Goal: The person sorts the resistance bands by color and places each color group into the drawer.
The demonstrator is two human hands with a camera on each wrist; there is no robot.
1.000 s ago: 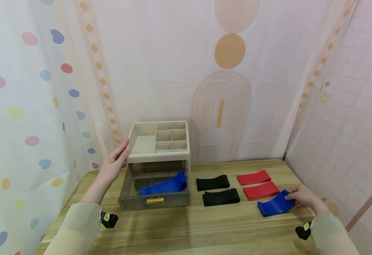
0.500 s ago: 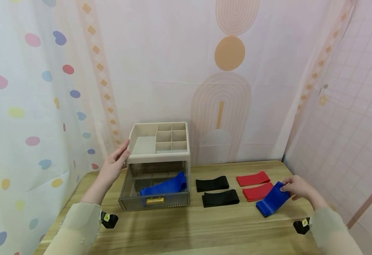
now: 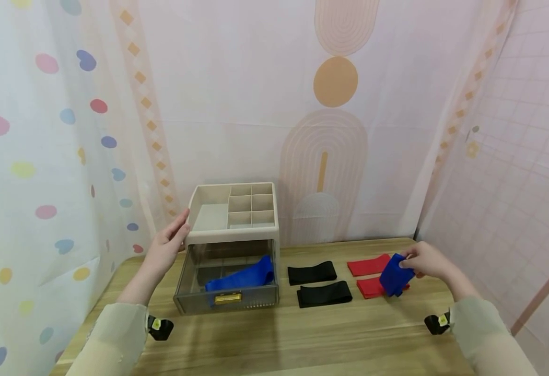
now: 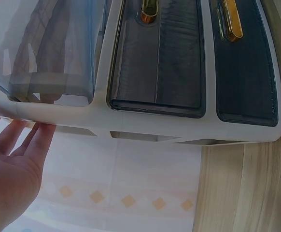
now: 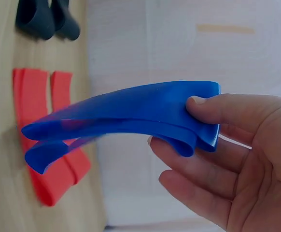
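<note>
the blue band (image 3: 395, 275) hangs off the table (image 3: 274, 339), pinched at one end between thumb and fingers of the right hand (image 3: 427, 261), its loose end drooping over the two red bands (image 3: 372, 275), likely so it clears them. left of those lie two black bands (image 3: 318, 283). the left hand (image 3: 166, 246) rests flat and uncurled against the organiser (image 3: 229, 245), seemingly to steady it; its drawer (image 3: 227, 284) stands pulled out with another blue band (image 3: 241, 277) inside. the tinted front blurs the drawer's floor.
</note>
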